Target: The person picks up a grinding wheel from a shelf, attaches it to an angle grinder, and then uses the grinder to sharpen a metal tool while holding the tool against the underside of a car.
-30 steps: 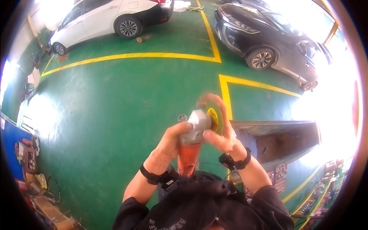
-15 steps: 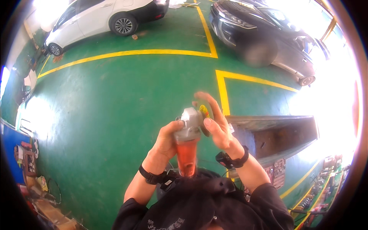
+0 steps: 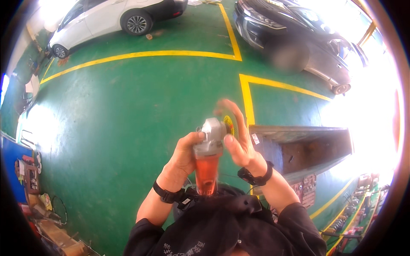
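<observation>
I hold an angle grinder [image 3: 208, 158] upright in front of me, its orange body pointing down and its grey metal head on top. My left hand [image 3: 184, 154] grips the body just under the head. My right hand [image 3: 239, 138] is cupped around the disc [image 3: 229, 125], yellow-labelled, on the head's right side, fingers blurred and spread over it. Both wrists wear black bands.
A green painted floor with yellow lines [image 3: 239, 55] lies below. A white car [image 3: 115, 15] is parked at top left, a dark car [image 3: 294, 38] at top right. A long steel channel beam [image 3: 307, 147] lies to my right. Tools and clutter [image 3: 34, 192] sit at lower left.
The grinder and both hands have shifted slightly left and down in view. My right hand's fingers have moved over the disc, turning about it.
</observation>
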{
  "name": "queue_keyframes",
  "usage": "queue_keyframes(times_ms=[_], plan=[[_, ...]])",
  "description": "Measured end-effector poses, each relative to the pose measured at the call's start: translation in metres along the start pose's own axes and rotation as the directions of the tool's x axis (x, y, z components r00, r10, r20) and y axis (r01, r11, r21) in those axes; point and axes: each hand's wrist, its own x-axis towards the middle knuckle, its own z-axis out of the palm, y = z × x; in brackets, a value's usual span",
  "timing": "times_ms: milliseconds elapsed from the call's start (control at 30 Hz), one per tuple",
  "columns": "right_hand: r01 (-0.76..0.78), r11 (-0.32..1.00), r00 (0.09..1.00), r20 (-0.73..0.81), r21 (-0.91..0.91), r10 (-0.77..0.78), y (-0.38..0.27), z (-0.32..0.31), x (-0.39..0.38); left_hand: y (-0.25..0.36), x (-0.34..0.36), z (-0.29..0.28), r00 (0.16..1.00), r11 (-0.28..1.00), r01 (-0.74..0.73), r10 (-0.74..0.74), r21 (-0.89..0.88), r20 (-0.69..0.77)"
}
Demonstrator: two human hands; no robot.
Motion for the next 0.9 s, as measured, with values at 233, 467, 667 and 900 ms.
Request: queue_keyframes(times_ms=[233,467,667,900], plan=[[-0.527,0.84,0.849,0.123,0.131,0.513,-0.013,-0.011,0.01,-0.006,0.004,-0.006,0.999,0.999,-0.01,0.011,0.043,-0.037],[-0.093,0.98,0.983,0.143,-0.176,0.119,-0.006,-0.012,-0.003,-0.005,0.007,-0.004,0.997,0.999,-0.027,0.026,-0.019,-0.073],[-0.476,0.879,0.871,0.135,-0.008,0.473,-0.007,-0.011,0.01,-0.011,0.01,-0.026,0.999,1.0,-0.003,0.004,0.025,-0.052],[-0.366,0.923,0.918,0.117,-0.118,0.379,-0.007,-0.011,0.011,-0.012,0.011,-0.028,1.0,1.0,-0.026,0.027,-0.014,0.016]])
